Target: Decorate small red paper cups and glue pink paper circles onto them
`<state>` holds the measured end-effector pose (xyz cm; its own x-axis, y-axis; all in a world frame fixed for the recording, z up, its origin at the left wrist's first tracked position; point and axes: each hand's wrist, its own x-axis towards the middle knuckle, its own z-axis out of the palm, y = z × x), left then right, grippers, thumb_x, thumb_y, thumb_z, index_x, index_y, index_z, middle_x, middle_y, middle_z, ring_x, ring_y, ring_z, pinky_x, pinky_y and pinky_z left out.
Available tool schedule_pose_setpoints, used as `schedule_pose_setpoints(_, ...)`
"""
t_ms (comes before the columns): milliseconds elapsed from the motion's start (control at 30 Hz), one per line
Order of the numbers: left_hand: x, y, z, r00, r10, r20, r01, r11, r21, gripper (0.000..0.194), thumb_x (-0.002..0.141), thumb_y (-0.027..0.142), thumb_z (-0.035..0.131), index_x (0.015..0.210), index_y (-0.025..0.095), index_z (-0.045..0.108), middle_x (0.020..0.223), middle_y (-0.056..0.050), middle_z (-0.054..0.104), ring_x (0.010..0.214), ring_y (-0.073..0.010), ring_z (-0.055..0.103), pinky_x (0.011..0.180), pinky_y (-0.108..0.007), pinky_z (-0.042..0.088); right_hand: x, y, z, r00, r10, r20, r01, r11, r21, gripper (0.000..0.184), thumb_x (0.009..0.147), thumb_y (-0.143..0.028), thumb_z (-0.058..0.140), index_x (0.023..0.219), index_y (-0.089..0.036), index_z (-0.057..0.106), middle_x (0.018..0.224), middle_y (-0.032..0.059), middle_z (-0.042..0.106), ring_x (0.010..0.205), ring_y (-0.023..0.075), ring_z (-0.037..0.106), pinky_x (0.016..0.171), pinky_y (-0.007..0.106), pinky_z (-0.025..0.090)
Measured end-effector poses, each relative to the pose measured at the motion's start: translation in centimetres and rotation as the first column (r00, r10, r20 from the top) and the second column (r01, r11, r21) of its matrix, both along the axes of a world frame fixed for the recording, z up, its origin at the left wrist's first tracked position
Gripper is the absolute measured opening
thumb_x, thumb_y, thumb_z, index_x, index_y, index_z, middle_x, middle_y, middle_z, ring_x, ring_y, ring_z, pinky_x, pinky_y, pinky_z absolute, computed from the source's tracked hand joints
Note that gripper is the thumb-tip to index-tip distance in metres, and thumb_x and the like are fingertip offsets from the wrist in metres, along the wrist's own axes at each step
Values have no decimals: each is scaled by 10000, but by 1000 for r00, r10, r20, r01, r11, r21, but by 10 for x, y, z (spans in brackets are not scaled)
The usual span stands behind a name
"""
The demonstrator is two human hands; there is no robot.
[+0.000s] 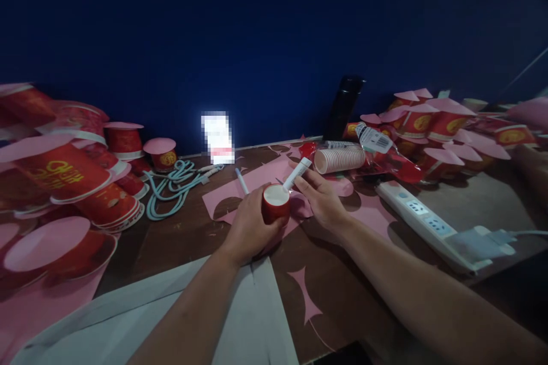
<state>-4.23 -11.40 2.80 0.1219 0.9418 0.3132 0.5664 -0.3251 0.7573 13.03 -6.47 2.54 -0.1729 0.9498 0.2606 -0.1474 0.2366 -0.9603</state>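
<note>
In the middle of the table, my left hand (248, 228) is wrapped round a small red paper cup (275, 212). The cup's round white end faces up. My right hand (319, 197) pinches a white tube that looks like a glue stick (298, 173), tilted so its lower tip meets the cup's rim or white end; exact contact is unclear. Beneath both hands lies pink paper (265, 178) with round holes cut from it. A slim pale pen-like stick (242, 181) rests on the paper, left of the cup.
Red cups topped with pink discs pile up at left (77, 174) and right (440, 120). Nested cups (340, 159) lie behind my right hand. A power strip (428, 222), a pale blue cord (166, 191), a lit, blurred-out screen (217, 137) and a dark bottle (345, 105) stand around.
</note>
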Motion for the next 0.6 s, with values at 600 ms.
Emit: schedule_pose_setpoints(600, 3, 5, -8, 992, 110, -57, -105, 991, 81, 541, 676, 308, 736, 1175, 209, 551, 1155, -82, 563, 1128, -272, 506, 970, -444, 414, 1, 4, -6, 992, -82, 100, 77, 996, 53, 461, 853, -440, 597, 1284, -279, 570, 1169, 21, 661, 1054, 199, 613, 977, 359, 463)
